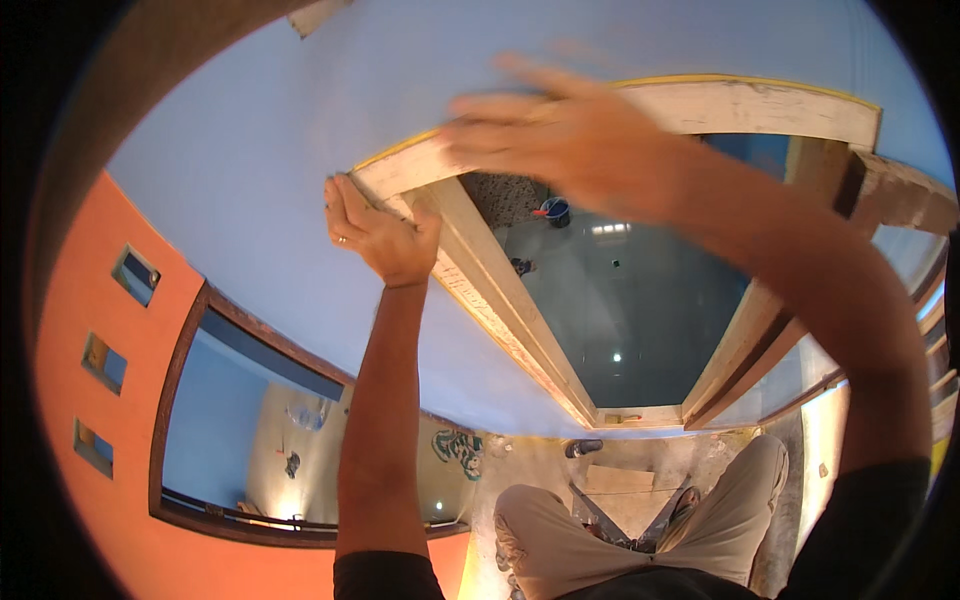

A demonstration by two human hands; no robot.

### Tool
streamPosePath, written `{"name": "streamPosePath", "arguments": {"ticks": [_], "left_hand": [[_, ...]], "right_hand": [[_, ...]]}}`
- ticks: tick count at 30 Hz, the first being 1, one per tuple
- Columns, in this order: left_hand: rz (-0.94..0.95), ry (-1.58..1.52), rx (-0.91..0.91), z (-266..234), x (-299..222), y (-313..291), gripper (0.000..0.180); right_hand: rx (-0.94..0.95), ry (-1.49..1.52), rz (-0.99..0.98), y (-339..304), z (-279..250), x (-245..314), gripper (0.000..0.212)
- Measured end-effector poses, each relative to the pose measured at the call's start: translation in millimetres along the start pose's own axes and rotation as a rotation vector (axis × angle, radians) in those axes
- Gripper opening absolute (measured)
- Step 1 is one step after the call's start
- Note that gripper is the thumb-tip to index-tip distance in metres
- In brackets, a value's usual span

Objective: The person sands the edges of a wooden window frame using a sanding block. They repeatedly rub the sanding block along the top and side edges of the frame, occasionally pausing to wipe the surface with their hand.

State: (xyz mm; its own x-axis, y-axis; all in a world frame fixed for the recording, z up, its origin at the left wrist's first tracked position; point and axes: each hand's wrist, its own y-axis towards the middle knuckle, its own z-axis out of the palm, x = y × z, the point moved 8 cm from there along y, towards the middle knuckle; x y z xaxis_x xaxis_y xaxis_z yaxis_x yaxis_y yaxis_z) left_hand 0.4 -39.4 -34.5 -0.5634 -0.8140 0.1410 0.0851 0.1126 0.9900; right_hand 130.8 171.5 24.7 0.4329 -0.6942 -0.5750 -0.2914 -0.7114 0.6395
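Note:
A pale wooden door frame [740,107] stands against the blue wall, with yellow tape [395,151] along its outer edge. My left hand [375,232] is at the frame's upper left corner, fingers closed over the wood; a ring shows on one finger. Along the top rail, my right hand [570,145] lies with its fingers stretched out and apart, smeared by motion. Nothing shows in it, though its palm side is hidden. My right forearm crosses in front of the opening.
Through the doorway stands a dark bucket [553,213] on a shiny floor. To the left, an orange wall [75,270] has several small square openings beside a brown-framed window opening [165,450]. Below, near my legs, lie a dark cylindrical object [583,448] and a cardboard-like sheet [620,480].

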Motion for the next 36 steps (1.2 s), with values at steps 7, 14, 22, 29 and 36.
{"name": "streamPosePath", "arguments": {"ticks": [7,14,22,29,36], "left_hand": [[-0.001,-0.011,0.012,-3.3,11.2,-3.3,0.100],[-0.035,0.025,0.044,-11.0,4.8,-4.2,0.097],[-0.009,-0.027,0.024,-4.9,7.6,-0.8,0.096],[0.028,-0.043,0.098,-17.3,-4.1,5.3,0.087],[0.288,-0.372,0.199,-20.1,-195.1,106.5,0.063]], "right_hand": [[0.101,-0.013,0.016,-26.5,-22.8,-10.9,0.075],[0.220,-0.279,0.214,-147.8,-95.1,-53.8,0.090],[0.013,-0.043,0.033,-24.4,-11.0,6.0,0.083],[0.345,-0.119,0.111,-146.6,-117.7,-57.6,0.077],[0.351,-0.126,0.272,-162.3,-125.2,-65.1,0.077]]}}
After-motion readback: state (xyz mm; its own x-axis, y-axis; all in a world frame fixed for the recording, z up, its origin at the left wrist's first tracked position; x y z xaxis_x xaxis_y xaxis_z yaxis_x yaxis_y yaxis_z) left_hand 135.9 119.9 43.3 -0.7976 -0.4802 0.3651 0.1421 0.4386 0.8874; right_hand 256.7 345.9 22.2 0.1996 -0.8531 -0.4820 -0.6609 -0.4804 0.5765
